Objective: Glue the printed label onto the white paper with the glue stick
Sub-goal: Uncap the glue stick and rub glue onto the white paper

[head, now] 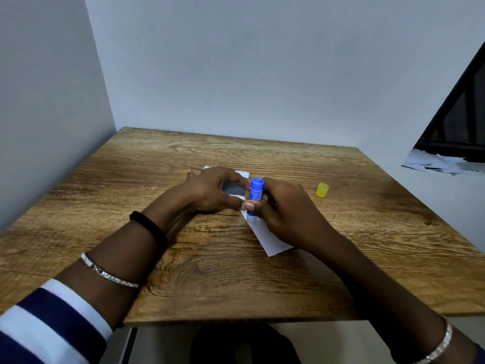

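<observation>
A blue glue stick point(256, 193) stands tip down on a white paper strip point(270, 241) in the middle of the wooden table, and my right hand point(284, 206) grips its lower barrel. Its yellow cap point(322, 190) sits off to the right on the table. My left hand point(212, 191) lies spread, fingers pressing down on another white sheet point(242, 174) with a dark printed patch point(232, 189) showing between the fingers. I cannot tell which piece is the label. Much of both papers is hidden by my hands.
The wooden table point(236, 279) fits into a corner with grey walls at the back and left. A dark frame with a heap of paper scraps point(441, 162) is at the far right, off the table. The table's front edge is close to my body.
</observation>
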